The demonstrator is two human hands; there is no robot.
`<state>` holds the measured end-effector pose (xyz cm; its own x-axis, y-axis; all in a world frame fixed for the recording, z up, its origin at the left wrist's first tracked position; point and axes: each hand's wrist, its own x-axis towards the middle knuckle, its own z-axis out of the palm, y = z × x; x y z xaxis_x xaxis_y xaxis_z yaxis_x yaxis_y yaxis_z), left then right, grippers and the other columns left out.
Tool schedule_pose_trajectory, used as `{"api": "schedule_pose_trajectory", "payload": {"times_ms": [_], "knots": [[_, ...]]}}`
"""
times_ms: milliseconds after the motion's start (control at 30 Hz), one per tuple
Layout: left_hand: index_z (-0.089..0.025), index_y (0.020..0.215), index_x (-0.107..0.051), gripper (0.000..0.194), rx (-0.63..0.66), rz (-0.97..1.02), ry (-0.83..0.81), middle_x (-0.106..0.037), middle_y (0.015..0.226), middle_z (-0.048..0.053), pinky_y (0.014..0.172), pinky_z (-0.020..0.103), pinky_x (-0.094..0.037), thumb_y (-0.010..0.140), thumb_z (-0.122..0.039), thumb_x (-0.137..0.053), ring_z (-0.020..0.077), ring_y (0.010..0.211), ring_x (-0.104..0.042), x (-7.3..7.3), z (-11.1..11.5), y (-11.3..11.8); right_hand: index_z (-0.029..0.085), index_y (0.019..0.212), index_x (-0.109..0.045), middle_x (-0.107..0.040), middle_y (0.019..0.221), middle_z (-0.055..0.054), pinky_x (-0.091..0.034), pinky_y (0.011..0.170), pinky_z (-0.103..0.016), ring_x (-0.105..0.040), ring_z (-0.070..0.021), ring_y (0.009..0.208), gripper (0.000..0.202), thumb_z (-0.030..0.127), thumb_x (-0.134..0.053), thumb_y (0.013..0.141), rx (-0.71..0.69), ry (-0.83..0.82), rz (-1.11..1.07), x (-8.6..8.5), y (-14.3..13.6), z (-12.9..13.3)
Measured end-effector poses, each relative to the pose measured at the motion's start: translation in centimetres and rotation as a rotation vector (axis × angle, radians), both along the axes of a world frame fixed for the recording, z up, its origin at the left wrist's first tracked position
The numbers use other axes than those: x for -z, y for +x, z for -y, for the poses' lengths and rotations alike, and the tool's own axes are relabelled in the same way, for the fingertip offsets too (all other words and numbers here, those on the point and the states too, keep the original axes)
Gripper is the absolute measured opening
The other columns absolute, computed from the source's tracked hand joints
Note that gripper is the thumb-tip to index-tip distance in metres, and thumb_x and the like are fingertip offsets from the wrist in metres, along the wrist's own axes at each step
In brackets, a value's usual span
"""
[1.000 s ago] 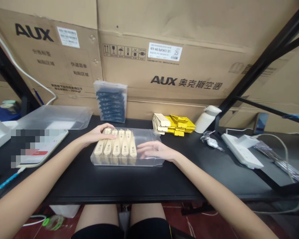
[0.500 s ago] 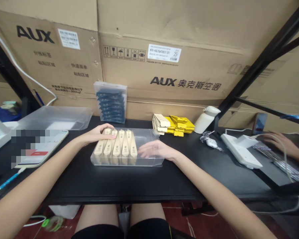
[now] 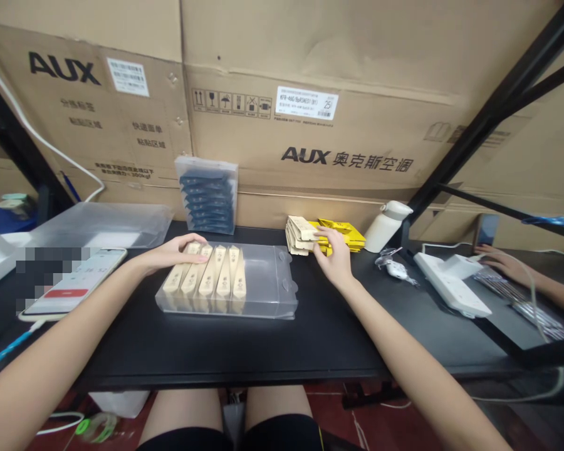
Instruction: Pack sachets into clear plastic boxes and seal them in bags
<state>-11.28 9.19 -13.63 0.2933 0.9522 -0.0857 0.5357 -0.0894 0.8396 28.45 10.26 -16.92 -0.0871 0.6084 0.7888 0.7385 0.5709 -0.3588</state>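
Note:
A clear plastic box (image 3: 267, 275) lies on the black table with its flapped end to the right. Several cream packets (image 3: 207, 282) stand in a row in its left part. My left hand (image 3: 172, 255) grips the box's far left side, thumb over the top of the packets. My right hand (image 3: 333, 257) is at a small stack of cream packets (image 3: 298, 235) behind the box, thumb and fingers closed around the right end of a packet. Yellow packets (image 3: 352, 237) lie beside that stack, partly behind my right hand.
A clear box of dark blue packets (image 3: 209, 200) stands against the cardboard. At left lie a clear plastic box (image 3: 108, 219) and a phone (image 3: 75, 282). A white bottle (image 3: 386, 228), earphone case (image 3: 397, 269) and power strip (image 3: 455, 291) are at right. Another person's hand (image 3: 502, 260) shows far right.
My right hand has left the open end of the box and reached back to the loose cream packets. The box has shifted slightly left with my left hand still on it.

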Motion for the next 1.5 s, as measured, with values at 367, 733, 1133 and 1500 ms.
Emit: {"api": "schedule_pose_trajectory", "payload": {"times_ms": [367, 733, 1133, 1500], "knots": [[-0.023, 0.103, -0.059, 0.055, -0.023, -0.003, -0.004, -0.065, 0.104, 0.003, 0.088, 0.036, -0.050, 0.058, -0.051, -0.076, 0.0297, 0.107, -0.060, 0.0, 0.0, 0.1, 0.016, 0.120, -0.056, -0.065, 0.115, -0.014, -0.040, 0.099, -0.050, -0.052, -0.0317, 0.117, 0.038, 0.019, -0.050, 0.082, 0.045, 0.030, 0.249, 2.3, 1.6, -2.9], [-0.024, 0.102, -0.059, 0.055, -0.031, 0.016, -0.011, -0.066, 0.103, 0.003, 0.088, 0.036, -0.050, 0.057, -0.050, -0.077, 0.0300, 0.107, -0.061, -0.1, 0.1, 0.2, 0.017, 0.111, -0.060, -0.058, 0.112, -0.015, -0.042, 0.091, -0.047, -0.055, -0.0293, 0.104, 0.034, 0.014, -0.052, 0.078, 0.049, 0.073, 0.300, 1.9, 1.3, -2.6], [-0.023, 0.102, -0.059, 0.056, -0.013, 0.012, -0.004, -0.067, 0.104, 0.004, 0.089, 0.036, -0.050, 0.058, -0.052, -0.076, 0.0294, 0.107, -0.061, -0.3, 0.3, 0.4, 0.019, 0.109, -0.060, -0.064, 0.105, -0.011, -0.043, 0.092, -0.045, -0.058, -0.0269, 0.102, 0.025, 0.025, -0.051, 0.087, 0.134, 0.233, -0.018, 0.0, 0.3, -0.5], [-0.023, 0.104, -0.059, 0.055, -0.003, 0.005, 0.000, -0.066, 0.106, 0.004, 0.090, 0.036, -0.050, 0.060, -0.053, -0.076, 0.0295, 0.109, -0.061, 0.0, 0.1, 0.0, 0.017, 0.080, -0.061, -0.065, 0.086, -0.007, -0.052, 0.080, -0.038, -0.063, -0.0223, 0.087, 0.013, 0.030, -0.059, 0.078, 0.122, 0.064, -0.499, -0.2, 0.6, -0.6]]}}
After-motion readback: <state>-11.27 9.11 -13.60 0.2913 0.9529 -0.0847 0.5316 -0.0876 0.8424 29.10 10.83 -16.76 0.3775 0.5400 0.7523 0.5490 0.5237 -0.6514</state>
